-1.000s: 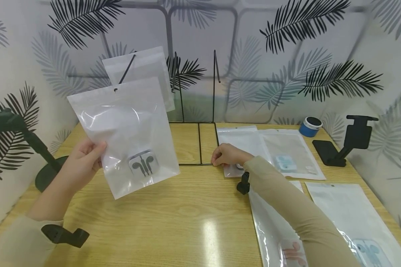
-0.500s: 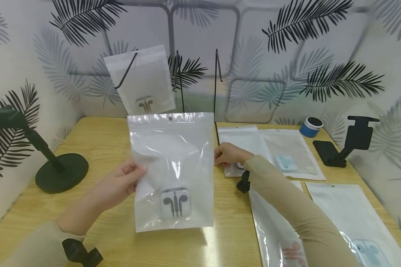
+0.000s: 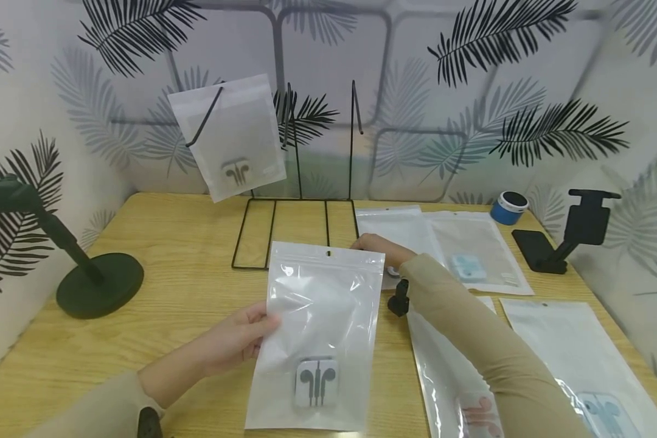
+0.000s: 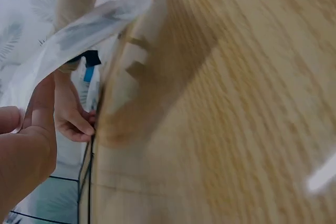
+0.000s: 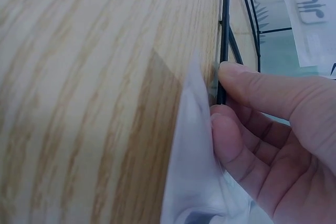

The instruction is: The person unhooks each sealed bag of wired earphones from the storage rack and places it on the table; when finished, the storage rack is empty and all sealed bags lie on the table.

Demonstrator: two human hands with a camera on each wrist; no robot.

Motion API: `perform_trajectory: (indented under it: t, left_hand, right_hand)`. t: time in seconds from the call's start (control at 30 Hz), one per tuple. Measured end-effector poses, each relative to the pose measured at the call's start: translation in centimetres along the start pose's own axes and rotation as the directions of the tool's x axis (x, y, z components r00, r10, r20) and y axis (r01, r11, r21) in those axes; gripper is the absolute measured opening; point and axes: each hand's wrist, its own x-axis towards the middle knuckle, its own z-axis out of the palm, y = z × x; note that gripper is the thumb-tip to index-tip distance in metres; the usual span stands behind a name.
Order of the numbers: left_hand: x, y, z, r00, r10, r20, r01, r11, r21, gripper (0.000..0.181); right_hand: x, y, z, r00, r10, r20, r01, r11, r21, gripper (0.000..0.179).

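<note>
My left hand [image 3: 230, 344] pinches the left edge of a white zip bag [image 3: 323, 304] between thumb and fingers. Through its glossy front shows a square case of dark earphones [image 3: 316, 383]. The bag is now in front of a black wire rack [image 3: 301, 199], hiding the base's front right corner in the head view. There my right hand [image 3: 385, 248] grips the base; the right wrist view shows thumb and fingers pinching the black wire [image 5: 224, 35]. From a hook on the rack's upper left hangs another white zip bag [image 3: 232, 125] with dark earphones, tilted.
Several white zip bags with earphones lie on the right, including one with a light blue set [image 3: 468, 266] and one with a pink set [image 3: 479, 413]. Behind them stand a blue cylinder [image 3: 509, 208] and a black phone stand [image 3: 586, 219]. A dark green lamp [image 3: 100, 283] stands left.
My left hand took the front zip bag off the rack's hook and brought it down and right, toward me. The bag behind stays hanging. My right hand keeps its place on the base.
</note>
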Motion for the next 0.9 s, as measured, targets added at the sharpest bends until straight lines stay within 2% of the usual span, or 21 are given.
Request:
perform_trajectory:
  t: [0.13,0.2,0.27,0.37,0.4,0.5,0.6,0.67,0.9]
  left_hand:
    - [0.1,-0.3,-0.4,0.993,-0.042,-0.109,0.053,0.993,0.103,0.047]
    - [0.1,-0.5,-0.8,0.988,-0.049,-0.149,0.076,0.981,0.181,0.044]
    - [0.2,-0.7,-1.3,0.985,-0.044,-0.164,0.087,0.961,0.263,0.04]
    - [0.2,-0.8,-1.8,0.986,-0.034,-0.16,0.097,0.91,0.403,0.032]
    - [0.2,-0.9,-1.9,0.987,-0.033,-0.154,0.1,0.886,0.453,0.029]
    - [0.2,-0.9,-1.9,0.988,-0.039,-0.151,0.124,0.787,0.604,0.026]
    - [0.2,-1.0,-1.7,0.986,-0.07,-0.153,0.157,0.715,0.682,0.033]
    - [0.3,-1.1,-1.5,0.982,-0.1,-0.157,0.182,0.705,0.686,0.036]
    - [0.8,-1.2,-1.0,0.977,-0.168,-0.128,0.211,0.732,0.648,0.037]
  right_hand:
    - [-0.8,-0.9,-0.2,1.0,-0.01,0.0,0.01,1.0,-0.017,0.014]
    - [-0.9,-1.0,-0.2,1.0,0.003,0.006,-0.003,1.0,-0.017,0.012]
    - [-0.8,-0.9,-0.2,0.999,0.038,0.021,-0.038,0.999,0.007,0.01]
    - [-0.7,-1.0,-0.1,0.994,0.102,0.048,-0.105,0.992,0.064,0.011]
    - [-0.7,-1.1,-0.1,0.991,0.119,0.054,-0.123,0.989,0.079,0.01]
    - [-0.8,-1.2,0.0,0.988,0.139,0.064,-0.145,0.984,0.103,0.007]
    - [-0.8,-1.2,0.0,0.989,0.136,0.062,-0.142,0.984,0.107,0.004]
    - [-0.8,-1.2,0.1,0.99,0.13,0.06,-0.135,0.986,0.102,0.004]
    - [-0.7,-1.1,0.0,0.99,0.128,0.057,-0.133,0.986,0.1,0.004]
